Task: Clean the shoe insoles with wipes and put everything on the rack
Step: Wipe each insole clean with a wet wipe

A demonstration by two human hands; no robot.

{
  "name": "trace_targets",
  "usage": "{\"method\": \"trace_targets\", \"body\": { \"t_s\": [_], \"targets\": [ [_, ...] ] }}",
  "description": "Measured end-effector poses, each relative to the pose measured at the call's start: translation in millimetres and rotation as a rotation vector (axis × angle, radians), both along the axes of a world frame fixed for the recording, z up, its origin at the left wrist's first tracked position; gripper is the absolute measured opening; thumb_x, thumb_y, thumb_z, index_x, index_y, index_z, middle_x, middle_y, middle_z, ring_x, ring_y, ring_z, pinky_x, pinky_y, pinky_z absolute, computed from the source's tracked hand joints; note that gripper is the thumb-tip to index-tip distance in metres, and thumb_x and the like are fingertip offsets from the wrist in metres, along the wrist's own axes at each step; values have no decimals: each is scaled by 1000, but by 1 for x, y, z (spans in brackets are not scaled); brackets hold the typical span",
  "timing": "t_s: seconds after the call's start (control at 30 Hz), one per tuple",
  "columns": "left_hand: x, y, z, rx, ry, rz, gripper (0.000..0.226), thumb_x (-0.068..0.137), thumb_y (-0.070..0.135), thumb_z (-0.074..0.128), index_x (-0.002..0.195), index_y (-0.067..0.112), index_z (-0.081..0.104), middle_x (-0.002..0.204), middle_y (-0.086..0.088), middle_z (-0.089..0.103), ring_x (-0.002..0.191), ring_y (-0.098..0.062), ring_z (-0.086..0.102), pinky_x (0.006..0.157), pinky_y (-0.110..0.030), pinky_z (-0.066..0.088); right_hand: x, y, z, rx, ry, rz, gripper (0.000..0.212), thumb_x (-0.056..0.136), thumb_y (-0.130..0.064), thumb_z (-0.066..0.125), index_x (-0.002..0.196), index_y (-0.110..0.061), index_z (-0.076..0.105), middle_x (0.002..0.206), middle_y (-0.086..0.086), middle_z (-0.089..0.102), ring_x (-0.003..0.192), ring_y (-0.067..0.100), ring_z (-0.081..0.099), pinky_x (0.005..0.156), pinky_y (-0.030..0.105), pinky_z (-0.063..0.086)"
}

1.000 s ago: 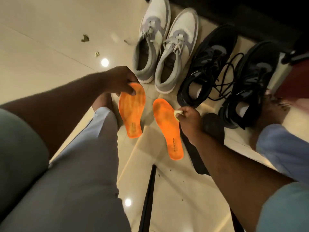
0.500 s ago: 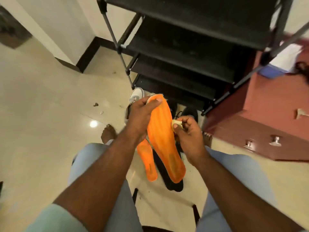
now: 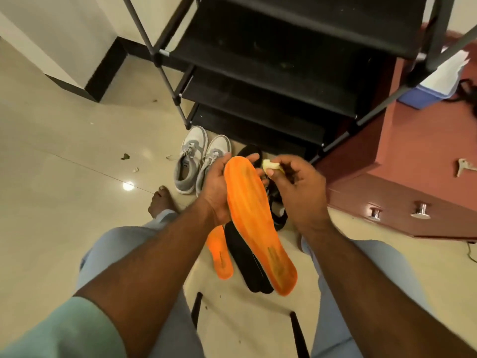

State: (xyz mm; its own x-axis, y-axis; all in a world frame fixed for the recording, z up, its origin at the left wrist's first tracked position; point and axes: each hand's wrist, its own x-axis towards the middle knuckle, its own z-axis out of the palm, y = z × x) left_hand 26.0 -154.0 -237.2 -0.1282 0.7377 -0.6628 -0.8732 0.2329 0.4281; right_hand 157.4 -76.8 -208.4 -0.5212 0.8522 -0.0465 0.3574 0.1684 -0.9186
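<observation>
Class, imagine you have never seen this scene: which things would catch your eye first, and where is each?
First, the bright orange insole at centre, gripped by the left hand, with the right hand pinching a small wipe by its toe end. Next, the black rack looming above, bare-shelved. A second orange insole lies on the floor beneath.

Glossy cream tile floor [image 3: 64, 202]; white wall [image 3: 64, 27], black skirting [image 3: 103, 73]; reddish-brown drawer cabinet [image 3: 413, 182].

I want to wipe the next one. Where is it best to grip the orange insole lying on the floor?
Probably the heel end of the orange insole on the floor, taken from above: it lies flat, its toe end hidden behind the left hand, and black insoles lie close on its right.
</observation>
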Motion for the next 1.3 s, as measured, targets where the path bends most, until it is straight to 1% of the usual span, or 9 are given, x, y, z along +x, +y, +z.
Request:
{"method": "trace_targets", "body": {
  "t_s": [0.3,0.5,0.6,0.67,0.83,1.0,1.17,1.23,1.3],
  "targets": [
    [-21,46,-31,-80,-95,-241,59,95,60,44,102,9,74,99,-15,68,90,-26,66,86,-39,52,-52,42,-41,322,-79,123,22,82,-2,64,101,-8,72,99,3,64,93,11,60,85,33,52],
    [-32,53,-29,-45,-113,-175,71,95,65,34,128,9,63,110,-17,69,98,-29,68,88,-40,56,-68,58,-52,311,-139,140,24,84,-10,58,104,-12,71,101,2,63,97,17,60,85,45,50],
    [-30,54,-27,-62,-54,-159,59,100,57,34,109,12,71,98,-14,73,87,-24,72,80,-36,58,-72,61,-51,216,-99,124,22,85,-4,61,103,-13,71,101,0,64,94,9,59,88,25,49],
    [-32,53,-29,-86,-22,-139,61,99,59,30,115,14,68,97,-12,75,86,-23,73,75,-35,60,-72,61,-49,196,-103,170,23,84,-2,64,102,-14,72,101,-2,64,93,4,58,85,13,46],
    [-36,52,-35,-12,-97,-46,63,95,65,27,144,31,48,124,-10,68,105,-27,69,82,-41,59,-68,60,-50,212,-175,495,19,80,-14,63,94,-22,74,97,-10,69,94,7,62,89,40,46],
    [-28,64,-30,39,-145,-93,64,98,60,29,148,23,44,101,-12,74,84,-27,74,68,-41,61,-61,79,-53,406,-247,222,20,81,-16,62,97,-22,73,98,-5,68,92,14,63,88,41,35],
    [-36,62,-30,2,-118,-20,57,99,51,34,113,11,72,86,-12,74,73,-23,73,66,-34,60,-66,55,-51,456,-189,390,20,80,-15,61,95,-19,73,95,-3,70,90,19,65,85,40,35],
    [-37,61,-31,-14,-109,-51,66,99,54,33,85,10,80,81,-12,74,69,-23,73,62,-33,61,-64,60,-54,462,-226,326,19,79,-16,62,94,-21,73,93,-3,69,86,19,65,83,36,30],
    [-35,61,-30,-9,-94,-94,69,98,57,32,81,12,81,83,-12,74,70,-23,73,61,-35,61,-60,70,-57,457,-276,207,18,81,-16,62,94,-19,73,91,-1,67,82,19,64,82,39,35]
  ]
}}
